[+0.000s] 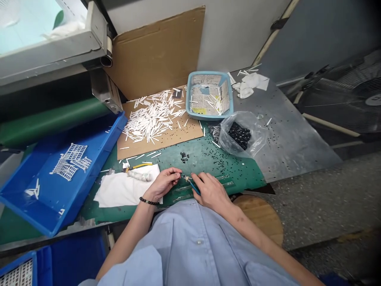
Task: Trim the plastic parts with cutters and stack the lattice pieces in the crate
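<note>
Blue-handled tool (194, 186) clenched in right hand (211, 192); left hand (162, 183) curls beside its tip, grip unclear.

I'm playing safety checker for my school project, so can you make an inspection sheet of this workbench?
surface: green mat with a cardboard sheet on it.
job's things: blue-handled tool, small black pieces, white sticks.
clutter: plastic bag of black pieces, blue basket, yellow-handled pliers, white cloth.
grippers: right hand holds the tool; left hand is close, its fingers beside the tool's tip.
cables: nothing seen.
surroundings: blue tray, fan, wooden stool.
</note>
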Demonstrator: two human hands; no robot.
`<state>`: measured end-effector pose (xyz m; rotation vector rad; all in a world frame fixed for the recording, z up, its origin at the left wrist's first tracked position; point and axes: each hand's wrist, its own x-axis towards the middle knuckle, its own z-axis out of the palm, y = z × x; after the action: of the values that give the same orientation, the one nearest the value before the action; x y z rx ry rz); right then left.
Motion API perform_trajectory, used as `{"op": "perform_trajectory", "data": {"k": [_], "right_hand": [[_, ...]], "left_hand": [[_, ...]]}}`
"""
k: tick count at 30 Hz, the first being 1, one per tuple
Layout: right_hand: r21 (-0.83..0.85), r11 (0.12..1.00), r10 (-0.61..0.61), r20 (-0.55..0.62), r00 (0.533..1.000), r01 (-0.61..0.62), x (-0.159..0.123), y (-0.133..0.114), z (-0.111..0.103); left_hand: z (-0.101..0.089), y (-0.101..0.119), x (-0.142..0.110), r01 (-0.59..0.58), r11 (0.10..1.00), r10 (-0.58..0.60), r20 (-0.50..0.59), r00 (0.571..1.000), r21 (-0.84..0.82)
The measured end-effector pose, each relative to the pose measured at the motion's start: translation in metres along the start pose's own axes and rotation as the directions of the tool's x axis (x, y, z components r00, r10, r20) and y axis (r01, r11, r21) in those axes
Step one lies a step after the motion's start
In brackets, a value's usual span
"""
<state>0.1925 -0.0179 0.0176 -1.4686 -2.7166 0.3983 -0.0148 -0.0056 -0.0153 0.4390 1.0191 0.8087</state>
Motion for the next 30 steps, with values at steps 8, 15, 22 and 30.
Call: {"op": "perform_trajectory", "data": {"k": [8,15,22,30], "right_hand": [[-0.015,1.000,0.017,0.087,0.996,-0.015,0.001,-0.002,-0.007],[-0.030,0.999,0.031,0.223,0.974,-0.025,0.004,-0.005,-0.012],[0.039,0.998,0.036,0.138,0.990,-0.042,-0.002,-0.001,0.003],[0.061,0.996,0.060,-0.040,0.997,-0.058,-0.006,0.006,0.014]], "left_hand": [[0.004,0.004,0.000,0.024,0.997,-0.025,0.016,1.000,0.068],[0.005,0.006,-0.001,0.059,0.985,-0.054,-0.036,0.998,0.162],[0.004,0.009,0.005,0.045,0.983,-0.046,-0.002,0.999,0.176],[0.006,0.021,0.022,0.033,0.999,-0.031,-0.054,0.998,0.041]]}}
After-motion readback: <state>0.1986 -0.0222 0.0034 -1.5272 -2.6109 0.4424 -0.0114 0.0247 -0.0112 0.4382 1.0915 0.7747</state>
